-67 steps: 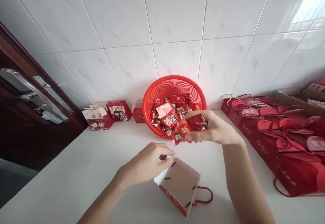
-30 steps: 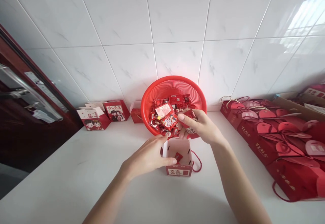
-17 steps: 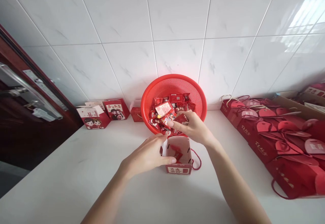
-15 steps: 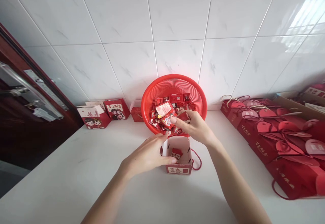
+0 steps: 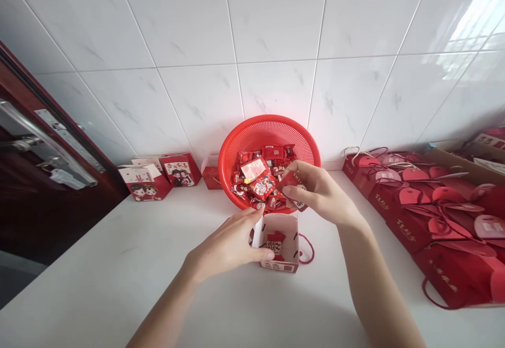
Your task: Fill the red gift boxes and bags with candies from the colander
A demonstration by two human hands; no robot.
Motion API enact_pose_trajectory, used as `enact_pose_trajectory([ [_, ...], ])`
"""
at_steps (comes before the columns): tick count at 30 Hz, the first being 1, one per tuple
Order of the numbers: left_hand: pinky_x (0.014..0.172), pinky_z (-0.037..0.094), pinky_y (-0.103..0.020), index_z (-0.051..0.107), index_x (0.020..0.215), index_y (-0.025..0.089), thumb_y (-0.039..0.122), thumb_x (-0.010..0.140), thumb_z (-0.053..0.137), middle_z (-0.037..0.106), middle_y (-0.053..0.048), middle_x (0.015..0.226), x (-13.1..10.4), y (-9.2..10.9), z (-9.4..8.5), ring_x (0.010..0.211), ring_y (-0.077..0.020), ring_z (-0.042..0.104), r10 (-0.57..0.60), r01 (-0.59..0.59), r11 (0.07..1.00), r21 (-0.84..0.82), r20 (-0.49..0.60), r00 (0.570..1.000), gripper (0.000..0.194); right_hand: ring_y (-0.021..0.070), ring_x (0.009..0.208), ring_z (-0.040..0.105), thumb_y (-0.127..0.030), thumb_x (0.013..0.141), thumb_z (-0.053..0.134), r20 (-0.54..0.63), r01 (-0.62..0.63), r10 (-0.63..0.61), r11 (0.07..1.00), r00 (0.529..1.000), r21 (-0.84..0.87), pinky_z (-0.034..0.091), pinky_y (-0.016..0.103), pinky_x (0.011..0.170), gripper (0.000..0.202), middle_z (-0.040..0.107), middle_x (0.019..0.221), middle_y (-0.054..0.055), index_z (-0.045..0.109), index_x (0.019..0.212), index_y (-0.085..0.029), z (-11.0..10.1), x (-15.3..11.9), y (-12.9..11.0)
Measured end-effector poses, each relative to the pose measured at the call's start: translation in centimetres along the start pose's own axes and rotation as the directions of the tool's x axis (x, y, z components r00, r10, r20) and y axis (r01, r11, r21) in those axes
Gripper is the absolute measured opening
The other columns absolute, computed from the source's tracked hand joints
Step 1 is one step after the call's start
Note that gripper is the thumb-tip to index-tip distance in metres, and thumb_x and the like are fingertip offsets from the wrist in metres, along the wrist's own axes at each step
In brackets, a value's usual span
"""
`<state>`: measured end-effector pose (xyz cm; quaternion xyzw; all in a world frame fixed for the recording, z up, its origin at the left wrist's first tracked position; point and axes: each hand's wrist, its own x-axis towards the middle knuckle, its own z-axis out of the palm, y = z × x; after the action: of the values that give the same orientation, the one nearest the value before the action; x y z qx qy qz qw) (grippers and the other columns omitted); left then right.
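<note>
A small open gift box [image 5: 291, 232], white inside and red outside, stands on the counter with a red cord at its right side. Inside it lies a red wrapped packet [image 5: 275, 245] with a pale label. My left hand [image 5: 224, 242] grips the box from the left, thumb over the front edge and fingers toward the back corner. Over the front right of a red plastic basket [image 5: 225, 153], my right hand [image 5: 321, 192] pinches a red candy packet [image 5: 289, 180] between thumb and fingers. Red wrapped candies [image 5: 262, 185] are heaped in the basket.
Several red gift boxes with cord handles [image 5: 418, 221] are packed in rows on the right. Paper gift boxes [image 5: 148, 182] stand at the back left, and another box [image 5: 213, 173] touches the basket's left side. A tiled wall [image 5: 276, 90] closes off the back; a door [image 5: 39, 179] is left.
My right hand has lifted slightly out of the candies and right, bringing the red packet into clearer view. My left hand stays on the box, which has tilted slightly.
</note>
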<state>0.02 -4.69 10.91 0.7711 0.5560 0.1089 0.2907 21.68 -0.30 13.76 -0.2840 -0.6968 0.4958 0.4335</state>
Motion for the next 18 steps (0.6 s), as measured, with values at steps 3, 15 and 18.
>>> enact_pose_trajectory([
  [3,0.078,0.05,-0.031,0.064,0.123,0.027,0.047,0.076,0.074,0.067,-0.005,0.118,0.1,0.0,0.1,0.104,-0.0291,0.063,0.007,-0.007,1.0,-0.005,0.01,1.0,0.053,0.0121,0.066,0.058,-0.025,0.087,0.067,0.148,0.022,-0.01,0.996,0.989,-0.083,0.047,0.025,0.058,0.008,0.064,0.079,0.0,0.064,0.089,-0.018,-0.6,-0.2,0.4],
  [15,0.086,0.051,-0.031,0.059,0.14,0.032,0.05,0.08,0.073,0.069,-0.004,0.128,0.1,-0.6,0.0,0.107,-0.0275,0.065,0.039,-0.039,0.999,-0.003,0.038,0.999,0.065,0.0191,0.086,0.072,-0.039,0.091,0.069,-0.052,0.084,-0.104,0.952,0.993,-0.293,0.06,0.032,0.08,0.021,0.076,0.094,0.006,0.073,0.095,-0.019,-2.6,-0.6,0.0],
  [18,0.084,0.053,-0.03,0.056,0.144,0.034,0.051,0.085,0.069,0.069,-0.002,0.131,0.3,-1.1,-0.4,0.094,-0.0218,0.069,0.082,-0.076,0.994,-0.077,0.066,0.994,0.062,0.0199,0.087,0.072,-0.043,0.088,0.073,-0.168,0.083,-0.131,0.96,0.977,-0.269,0.06,0.031,0.081,0.023,0.076,0.093,0.006,0.074,0.093,-0.02,-3.6,-1.4,-0.7],
])
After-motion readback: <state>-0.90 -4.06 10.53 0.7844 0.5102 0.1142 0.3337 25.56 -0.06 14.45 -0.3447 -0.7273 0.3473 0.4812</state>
